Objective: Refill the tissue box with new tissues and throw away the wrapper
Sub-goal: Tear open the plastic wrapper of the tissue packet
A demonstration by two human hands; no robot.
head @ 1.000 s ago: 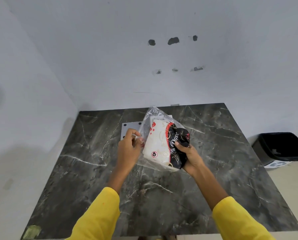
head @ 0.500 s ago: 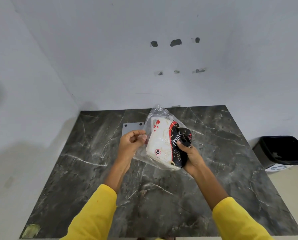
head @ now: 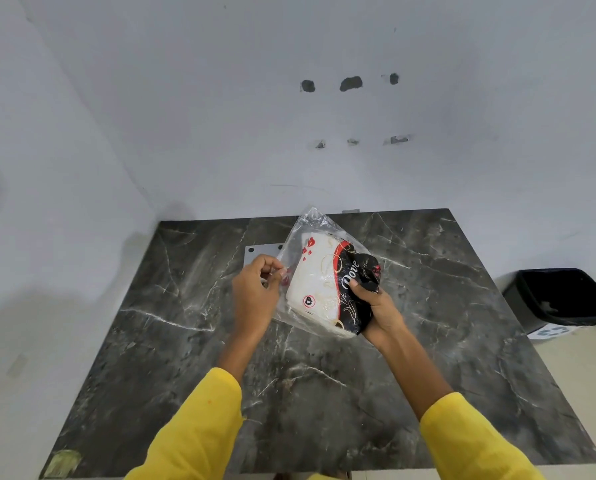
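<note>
- The right hand [head: 379,311] is gripping the black end of the tissue pack [head: 331,289], holding it above the dark marble table [head: 185,341].
- The left hand [head: 256,296] is pinching the pack's clear plastic wrapper [head: 307,225] edge.
- A black bin [head: 563,299] is sitting right of the table.

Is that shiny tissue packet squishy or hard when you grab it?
Probably squishy: the tissue packet dents where the right hand squeezes its dark end. Its clear wrapper looks thin and crinkly, likely slippery, so the left hand pinches an edge.
</note>
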